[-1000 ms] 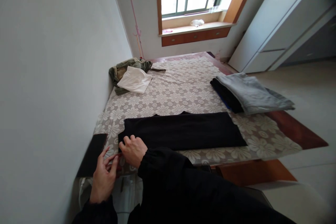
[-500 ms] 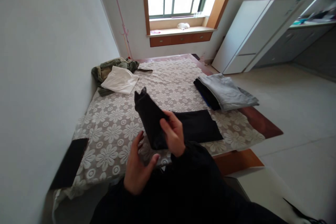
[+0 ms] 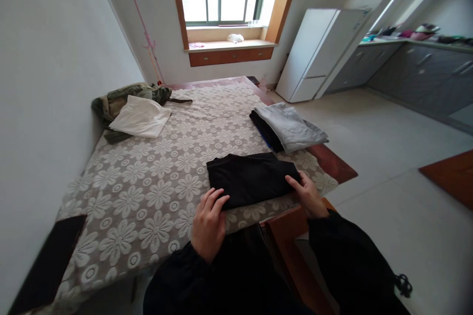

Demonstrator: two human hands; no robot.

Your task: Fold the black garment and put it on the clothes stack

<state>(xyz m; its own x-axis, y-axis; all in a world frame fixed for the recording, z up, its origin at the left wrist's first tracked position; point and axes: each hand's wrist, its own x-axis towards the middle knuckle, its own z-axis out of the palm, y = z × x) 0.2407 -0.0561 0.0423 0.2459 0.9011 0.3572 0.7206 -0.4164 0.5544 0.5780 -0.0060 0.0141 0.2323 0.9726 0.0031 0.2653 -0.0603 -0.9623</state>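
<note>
1. The folded black garment point(image 3: 251, 179) lies flat on the near edge of the flowered tablecloth point(image 3: 155, 177).
2. It looks soft, light and limp; I think it is best held at the folded ends.
3. The left hand point(image 3: 209, 224) rests on its left end, fingers spread flat.
4. The right hand point(image 3: 308, 195) presses its right end, fingers open.
5. Behind the garment lies a grey folded stack point(image 3: 290, 126).
</note>
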